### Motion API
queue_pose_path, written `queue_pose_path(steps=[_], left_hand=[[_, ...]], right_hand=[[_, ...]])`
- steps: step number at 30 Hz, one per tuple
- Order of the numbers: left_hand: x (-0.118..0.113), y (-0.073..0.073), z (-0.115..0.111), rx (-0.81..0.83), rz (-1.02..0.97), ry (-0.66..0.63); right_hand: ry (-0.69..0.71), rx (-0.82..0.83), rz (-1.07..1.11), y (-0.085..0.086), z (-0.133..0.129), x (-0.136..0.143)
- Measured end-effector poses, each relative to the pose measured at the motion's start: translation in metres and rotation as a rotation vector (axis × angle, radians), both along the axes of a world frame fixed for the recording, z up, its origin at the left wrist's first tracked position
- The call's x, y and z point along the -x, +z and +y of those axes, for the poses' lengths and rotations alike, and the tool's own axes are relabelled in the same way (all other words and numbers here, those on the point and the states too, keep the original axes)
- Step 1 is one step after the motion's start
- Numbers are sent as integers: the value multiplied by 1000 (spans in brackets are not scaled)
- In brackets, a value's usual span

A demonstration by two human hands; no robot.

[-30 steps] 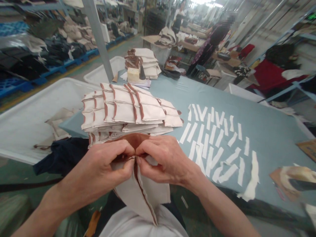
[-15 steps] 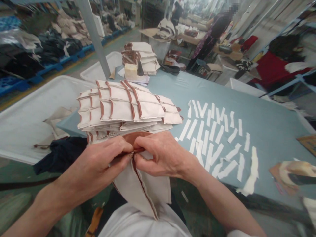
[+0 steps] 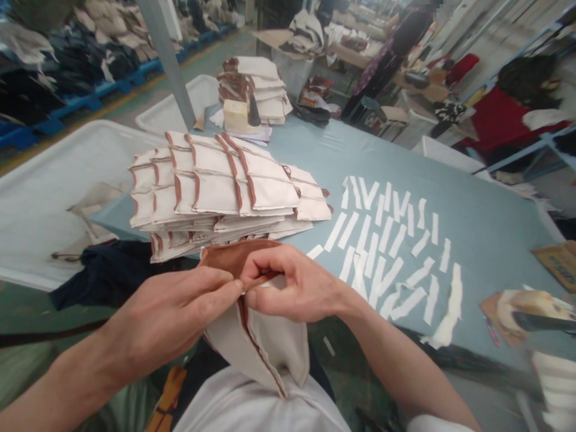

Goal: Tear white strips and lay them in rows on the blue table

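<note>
Between my hands hangs a cream fabric piece with brown edging and a brown inner side, its lower end resting against my white shirt. My left hand pinches the piece at its upper seam, thumb and fingers pressed together. Right beside it, my right hand grips the brown edge with a curled finger and thumb. The fingertips of both hands nearly touch. Just beyond them lies a stack of similar cream pieces with brown edges.
Many white strips lie in rows on the blue-grey table. At the far end sits another cream stack, with a yellowish block before it. A white bin stands left; a tape roll is at right. A person stands beyond.
My left fingers have flattened along the seam, and my right hand's finger is more curled and raised. More of the brown inner side shows. The view has shifted slightly.
</note>
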State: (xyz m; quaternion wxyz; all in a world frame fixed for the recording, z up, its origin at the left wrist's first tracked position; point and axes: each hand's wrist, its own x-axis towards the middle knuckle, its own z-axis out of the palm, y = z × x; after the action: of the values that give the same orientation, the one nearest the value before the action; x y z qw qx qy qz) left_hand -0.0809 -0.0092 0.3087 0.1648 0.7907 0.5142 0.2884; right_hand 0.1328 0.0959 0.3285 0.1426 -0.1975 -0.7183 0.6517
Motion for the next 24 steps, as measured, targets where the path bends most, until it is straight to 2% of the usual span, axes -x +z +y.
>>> queue_pose_path(steps=[5,10,14,16,20,24], left_hand=[[8,-12,-7,-79,135,-145],[0,-15,-8,-200,128,-58],[-6,-16,-2,-281,66,-76],[-8,-12,-1,-279,40,-32],[-4,7,0,-113,28,51],[6,25,5,76,-30,-26]], right_hand=[[21,215,-56,-2,4,2],[-71,255,-121,-9,0,8],[-163,63,-162,-11,-4,10],[-179,-88,-132,-7,-6,8],[-150,-397,-19,2,-9,2],[-156,-593,-1,5,-11,-1]])
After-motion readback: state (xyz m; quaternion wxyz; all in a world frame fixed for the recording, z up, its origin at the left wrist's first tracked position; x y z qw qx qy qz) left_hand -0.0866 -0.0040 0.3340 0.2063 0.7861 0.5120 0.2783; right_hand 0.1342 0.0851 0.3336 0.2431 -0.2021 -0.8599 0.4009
